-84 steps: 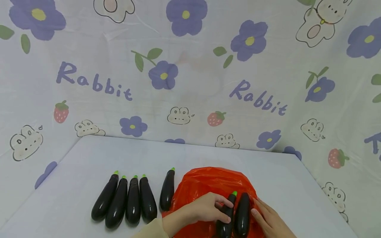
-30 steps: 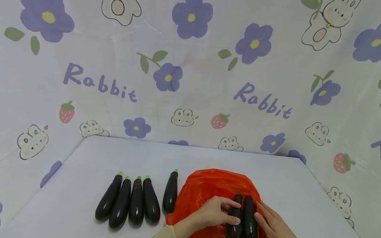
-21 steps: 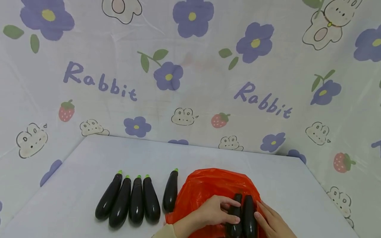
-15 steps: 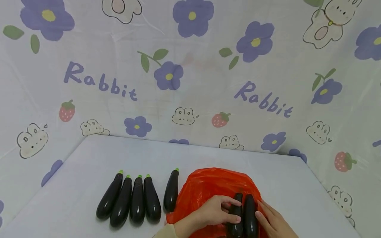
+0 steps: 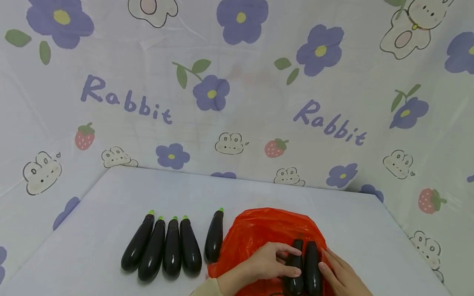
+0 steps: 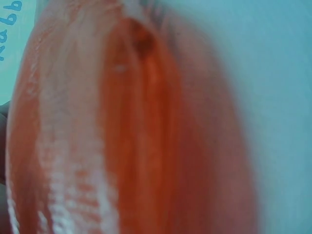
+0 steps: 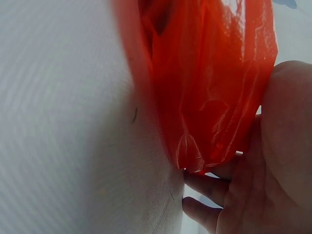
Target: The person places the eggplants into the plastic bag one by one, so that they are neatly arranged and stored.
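My left hand (image 5: 268, 261) grips an eggplant (image 5: 294, 283) that lies on the open red plastic bag (image 5: 274, 222), thumb on the near side and fingers over the top. A second eggplant (image 5: 313, 271) lies close to its right, its lower end cut off by the frame. My right hand (image 5: 342, 273) rests against the bag's right side with fingers extended. In the right wrist view, the right hand's fingers (image 7: 207, 187) lie by the red plastic (image 7: 209, 87). Blurred red plastic (image 6: 141, 136) fills much of the left wrist view, hiding the left hand's grip.
Several eggplants (image 5: 172, 250) with green stem tips lie in a row on the white table (image 5: 81, 238) to the left. Another single eggplant (image 5: 214, 238) lies against the bag's left edge. A patterned cloth (image 5: 237, 123) hangs behind the table.
Since the earliest frame, the gripped eggplant's bright green stem tip has gone dark or out of sight. The whole scene has shifted slightly right in view; both hands stay in place at the bag.
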Motion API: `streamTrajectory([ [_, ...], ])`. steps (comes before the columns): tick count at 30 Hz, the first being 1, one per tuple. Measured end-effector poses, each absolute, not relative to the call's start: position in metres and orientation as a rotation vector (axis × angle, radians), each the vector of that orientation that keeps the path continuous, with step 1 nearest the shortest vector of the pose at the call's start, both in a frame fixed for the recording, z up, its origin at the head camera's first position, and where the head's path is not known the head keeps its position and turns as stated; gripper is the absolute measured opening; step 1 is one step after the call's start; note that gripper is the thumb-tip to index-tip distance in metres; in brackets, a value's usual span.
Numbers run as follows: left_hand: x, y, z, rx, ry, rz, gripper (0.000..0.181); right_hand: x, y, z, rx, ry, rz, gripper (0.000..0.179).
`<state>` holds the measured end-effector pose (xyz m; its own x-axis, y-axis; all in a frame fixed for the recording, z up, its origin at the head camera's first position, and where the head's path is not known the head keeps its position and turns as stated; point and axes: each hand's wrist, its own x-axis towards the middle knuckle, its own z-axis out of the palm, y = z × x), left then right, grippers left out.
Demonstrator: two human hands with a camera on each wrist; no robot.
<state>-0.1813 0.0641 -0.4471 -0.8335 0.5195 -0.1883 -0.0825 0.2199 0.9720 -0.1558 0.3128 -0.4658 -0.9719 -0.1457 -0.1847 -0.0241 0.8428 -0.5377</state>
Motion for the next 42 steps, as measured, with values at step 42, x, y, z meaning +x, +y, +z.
streamTrajectory([
  [42,-0.1775,0.0653,-0.4503,0.399,2.062,1.665,0.036,-0.1540,0.3135,-0.4659,-0.164,2.821,-0.834,0.074],
])
